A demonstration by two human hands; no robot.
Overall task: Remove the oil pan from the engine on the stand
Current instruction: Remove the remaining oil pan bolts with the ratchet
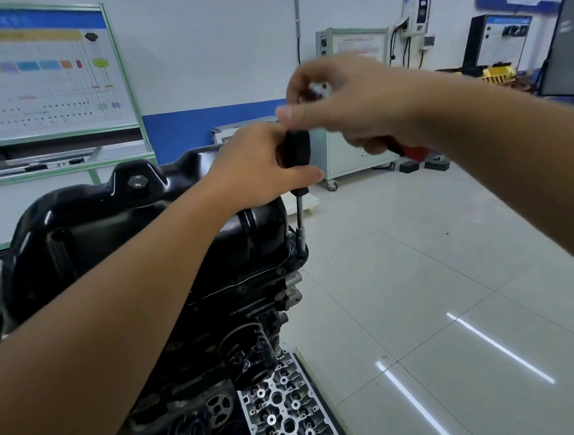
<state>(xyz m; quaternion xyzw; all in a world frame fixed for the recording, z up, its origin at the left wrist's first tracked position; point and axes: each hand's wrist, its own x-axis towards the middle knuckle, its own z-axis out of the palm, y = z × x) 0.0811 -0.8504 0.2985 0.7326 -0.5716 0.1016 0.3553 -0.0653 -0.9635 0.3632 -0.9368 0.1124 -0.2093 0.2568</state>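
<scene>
Bolt removal along the flange is the step in hand, by the look of it. The oil pan [134, 215] is sitting glossy and black on top of the inverted engine [218, 325], its flange seated on the block, so it is not yet coming free. The left hand [257, 166] is gripping the black handle of a nut driver [298, 195], whose shaft is running straight down to a socket seated on a bolt at the pan's near right corner. The right hand [345, 103] is hovering just above, blurred, fingers curled around something small and shiny, likely bolts already taken out, though I cannot tell for sure; a red-and-black tool handle [407, 151] is also showing beneath its palm. An oil filter [248, 354] is sticking out of the block lower down.

Next, the driver is probably needing steady turning with downward pressure until the bolt lifts out, then moving on to the other flange bolts visible along the edge before any prying.
</scene>
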